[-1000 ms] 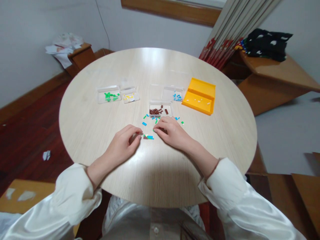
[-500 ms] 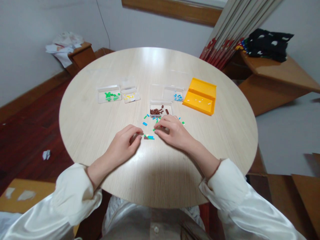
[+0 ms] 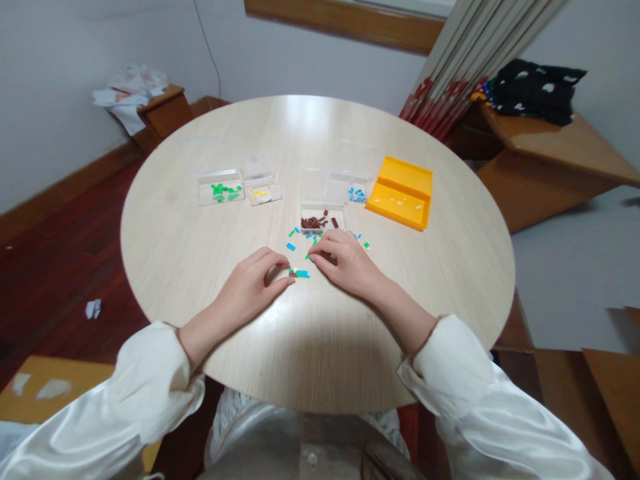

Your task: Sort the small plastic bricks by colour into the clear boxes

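Observation:
In the head view, a small assembly of toy building bricks point(image 3: 301, 273) in blue, green, brown and pale yellow lies on the table in front of me. My left hand point(image 3: 255, 280) is at its left end, thumb below and index finger above, tips apart; whether they touch it is hard to tell. My right hand point(image 3: 344, 260), to the right and slightly farther off, is closed in a pinch, with a tiny green brick point(image 3: 307, 257) at its fingertips. Loose blue and green bricks lie beyond, among them a blue brick point(image 3: 291, 247). The right hand hides some of them.
Just past the loose bricks stands a clear box of brown bricks point(image 3: 323, 208). Farther left are clear boxes with green bricks point(image 3: 203, 193) and yellow bricks point(image 3: 265, 202). To the right are a box of blue bricks point(image 3: 337, 193) and an open yellow case point(image 3: 397, 215) with white pieces.
My left hand has shifted slightly right, and its thumb has spread away from the index finger to below the assembly. The right hand stays nearly still in its pinch.

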`<state>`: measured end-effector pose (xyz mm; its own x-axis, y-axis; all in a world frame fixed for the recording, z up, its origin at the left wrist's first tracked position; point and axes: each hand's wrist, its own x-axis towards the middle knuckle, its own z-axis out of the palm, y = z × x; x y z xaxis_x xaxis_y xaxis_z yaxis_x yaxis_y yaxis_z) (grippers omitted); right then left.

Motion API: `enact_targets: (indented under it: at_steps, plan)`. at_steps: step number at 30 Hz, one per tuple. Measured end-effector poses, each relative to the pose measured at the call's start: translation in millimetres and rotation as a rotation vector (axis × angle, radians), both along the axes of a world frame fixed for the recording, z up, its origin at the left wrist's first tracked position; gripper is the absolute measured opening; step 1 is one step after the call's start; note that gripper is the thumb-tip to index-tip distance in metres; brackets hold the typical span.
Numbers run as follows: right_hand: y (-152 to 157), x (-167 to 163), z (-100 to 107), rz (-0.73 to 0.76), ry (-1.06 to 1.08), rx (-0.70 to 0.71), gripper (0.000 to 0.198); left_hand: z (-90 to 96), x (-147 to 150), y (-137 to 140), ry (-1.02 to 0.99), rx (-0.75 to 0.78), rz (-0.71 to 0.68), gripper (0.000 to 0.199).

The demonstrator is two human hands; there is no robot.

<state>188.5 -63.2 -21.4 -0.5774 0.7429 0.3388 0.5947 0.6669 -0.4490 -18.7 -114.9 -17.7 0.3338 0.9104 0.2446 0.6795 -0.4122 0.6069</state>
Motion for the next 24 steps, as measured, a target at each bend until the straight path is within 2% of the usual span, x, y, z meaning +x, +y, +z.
enact_targets:
  at_steps: [24]
  plan:
    - [-4.6,-16.5,0.8,0.026,-0.046,-0.055,0.012,-2.8,1.1,1.6,0.005,0.021,-0.001,0.014]
